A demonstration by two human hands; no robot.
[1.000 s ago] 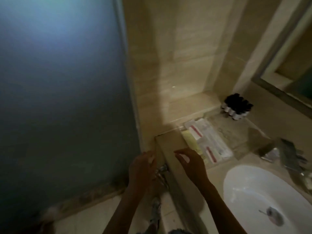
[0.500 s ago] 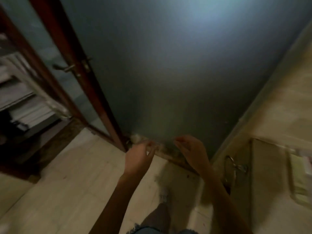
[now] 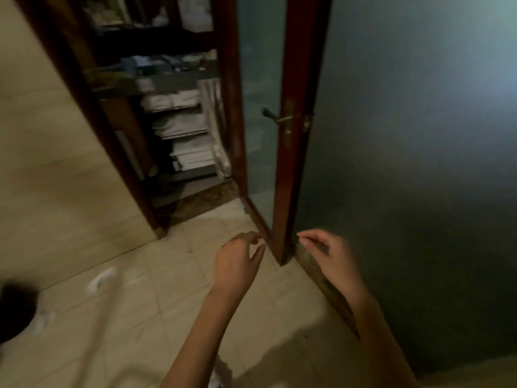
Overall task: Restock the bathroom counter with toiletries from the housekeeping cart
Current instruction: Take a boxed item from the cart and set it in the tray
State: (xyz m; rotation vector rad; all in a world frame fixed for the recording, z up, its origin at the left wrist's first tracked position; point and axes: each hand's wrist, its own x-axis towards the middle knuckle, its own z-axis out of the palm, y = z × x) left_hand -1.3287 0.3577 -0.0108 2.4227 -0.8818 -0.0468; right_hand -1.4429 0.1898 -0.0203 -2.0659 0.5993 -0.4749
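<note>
Red-brown wooden door (image 3: 297, 79) ajar, housekeeping cart (image 3: 170, 79) beyond it stacked with folded white linens (image 3: 180, 126), left hand (image 3: 237, 266) and right hand (image 3: 334, 260) raised over beige floor tiles (image 3: 134, 317), fingers loosely curled, grasping nothing.

Cart shelves (image 3: 179, 130) blurred (too soft to read), dark object (image 3: 14, 312) cut off at left edge

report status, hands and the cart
Left hand and right hand empty, fingers loosely curled. Cart with folded linen visible through the doorway, not yet reached. Glass door open, its wooden edge just ahead of the hands.
</note>
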